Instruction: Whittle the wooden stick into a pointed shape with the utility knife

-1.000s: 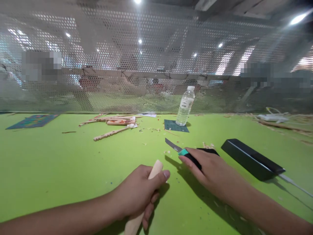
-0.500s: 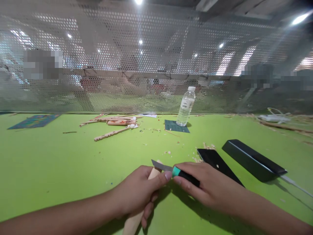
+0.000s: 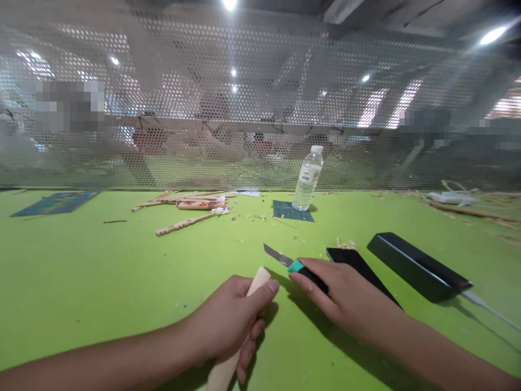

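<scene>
My left hand is closed around a pale wooden stick whose rounded tip pokes out above the thumb; the stick's lower end shows below the fist. My right hand grips a craft knife with a teal collar and black handle. The bare blade points up and left, a short way past the stick's tip and not touching it. Both hands hover over the green table.
A black phone lies just right of my right hand, a long black case beyond it. Farther back stand a water bottle by a dark mat, carved wooden sticks and shavings. A perforated metal screen closes the table's far edge.
Half a second ago the blade lay on the stick's tip by my left thumb; since then my right hand has moved the knife up and right, away from the stick.
</scene>
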Motion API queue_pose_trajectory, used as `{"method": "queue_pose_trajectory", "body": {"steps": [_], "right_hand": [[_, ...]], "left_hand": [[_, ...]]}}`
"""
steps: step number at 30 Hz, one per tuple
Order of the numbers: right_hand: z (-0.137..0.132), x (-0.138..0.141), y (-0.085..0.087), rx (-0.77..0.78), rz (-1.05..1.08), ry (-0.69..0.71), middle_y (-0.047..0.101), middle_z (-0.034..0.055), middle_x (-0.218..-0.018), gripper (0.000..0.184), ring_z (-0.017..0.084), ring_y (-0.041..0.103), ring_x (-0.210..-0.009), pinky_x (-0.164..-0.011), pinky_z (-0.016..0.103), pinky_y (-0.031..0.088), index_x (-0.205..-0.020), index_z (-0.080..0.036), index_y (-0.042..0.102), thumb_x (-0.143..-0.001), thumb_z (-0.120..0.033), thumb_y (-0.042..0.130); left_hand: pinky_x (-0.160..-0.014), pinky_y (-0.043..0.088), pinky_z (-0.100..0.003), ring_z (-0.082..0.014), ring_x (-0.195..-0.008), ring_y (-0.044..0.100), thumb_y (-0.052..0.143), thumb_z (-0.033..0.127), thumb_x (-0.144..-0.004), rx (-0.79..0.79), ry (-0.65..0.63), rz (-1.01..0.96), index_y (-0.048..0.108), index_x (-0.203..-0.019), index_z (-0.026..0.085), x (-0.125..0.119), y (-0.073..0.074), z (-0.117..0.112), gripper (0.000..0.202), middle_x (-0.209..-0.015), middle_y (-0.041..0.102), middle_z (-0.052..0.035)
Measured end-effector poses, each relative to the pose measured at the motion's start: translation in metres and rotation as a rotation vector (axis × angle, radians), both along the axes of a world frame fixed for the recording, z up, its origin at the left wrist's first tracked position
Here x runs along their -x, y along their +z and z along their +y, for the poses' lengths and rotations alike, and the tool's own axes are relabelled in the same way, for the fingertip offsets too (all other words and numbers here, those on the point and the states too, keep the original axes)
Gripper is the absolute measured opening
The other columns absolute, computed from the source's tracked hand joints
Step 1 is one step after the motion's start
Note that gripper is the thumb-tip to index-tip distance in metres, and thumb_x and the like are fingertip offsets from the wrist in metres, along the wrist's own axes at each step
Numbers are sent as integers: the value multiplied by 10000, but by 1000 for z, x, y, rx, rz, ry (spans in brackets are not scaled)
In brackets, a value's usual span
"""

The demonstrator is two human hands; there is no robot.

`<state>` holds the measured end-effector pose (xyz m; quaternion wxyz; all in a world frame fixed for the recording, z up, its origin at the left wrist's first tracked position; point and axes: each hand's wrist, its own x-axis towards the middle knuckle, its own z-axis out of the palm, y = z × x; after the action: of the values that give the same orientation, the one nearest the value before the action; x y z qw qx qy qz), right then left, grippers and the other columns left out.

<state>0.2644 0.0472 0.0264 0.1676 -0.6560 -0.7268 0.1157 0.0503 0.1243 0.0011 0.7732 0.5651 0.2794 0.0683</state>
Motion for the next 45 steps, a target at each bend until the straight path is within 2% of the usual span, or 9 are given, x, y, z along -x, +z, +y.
{"method": "queue_pose_trajectory", "body": {"steps": [3,7,12,20,24,29,37,41,45], "right_hand": [[0,-1,5,-11,2,21,740,119,-1033,429,271,682,-929,-817,400,482,-1087,-186,654,-1084,-491,353],[-3,2,11,28,25,115,717,62,-883,401,214,643,-785,-722,342,448,-979,-201,650,-1086,-472,375],[-3,4,10,77,77,239,722,56,-929,344,202,642,-827,-760,331,450,-1014,-210,653,-1083,-447,414],[-10,14,5,72,24,153,730,96,-978,373,248,681,-866,-774,371,494,-1058,-189,655,-1098,-444,386],[-12,18,3,44,65,104,747,119,-1092,361,266,704,-960,-854,396,511,-1162,-192,653,-1098,-428,387],[-4,10,7,24,24,-59,751,117,-987,367,281,703,-894,-805,411,502,-1028,-193,654,-1090,-434,384],[-5,2,8,-54,4,2,748,118,-1014,382,269,692,-905,-802,402,491,-1039,-188,653,-1083,-446,376],[-7,5,12,-40,-12,38,726,74,-873,377,212,661,-780,-694,330,458,-954,-201,644,-1083,-454,395],[-9,7,14,-1,21,173,730,52,-862,330,185,648,-751,-688,313,455,-950,-214,655,-1078,-420,432]], "left_hand": [[-267,367,-174,-108,-247,463,546,681,-946,4,-2,29,474,-531,206,0,2,1,635,-334,473,29],[-274,381,-180,-116,-243,470,592,682,-921,-7,-29,39,475,-550,208,2,5,3,613,-342,506,21],[-263,363,-184,-112,-228,450,635,709,-880,4,-63,-1,488,-570,208,3,6,4,608,-355,522,27],[-265,344,-172,-103,-229,452,617,735,-879,-24,-2,6,481,-551,201,2,8,0,641,-347,488,37],[-261,359,-176,-108,-233,464,606,734,-884,-16,26,18,491,-559,201,1,4,-2,635,-352,479,46],[-271,331,-170,-107,-247,467,514,705,-948,-28,30,30,467,-526,207,0,2,-3,654,-325,444,38],[-299,377,-201,-105,-241,445,530,652,-956,-50,-15,48,464,-502,211,1,12,-2,636,-342,490,9],[-318,389,-199,-101,-242,451,573,627,-948,-10,-47,34,470,-516,205,3,10,2,612,-355,520,0],[-304,383,-197,-109,-247,461,608,653,-921,27,-64,-2,492,-538,199,3,6,4,605,-369,541,3]]}}
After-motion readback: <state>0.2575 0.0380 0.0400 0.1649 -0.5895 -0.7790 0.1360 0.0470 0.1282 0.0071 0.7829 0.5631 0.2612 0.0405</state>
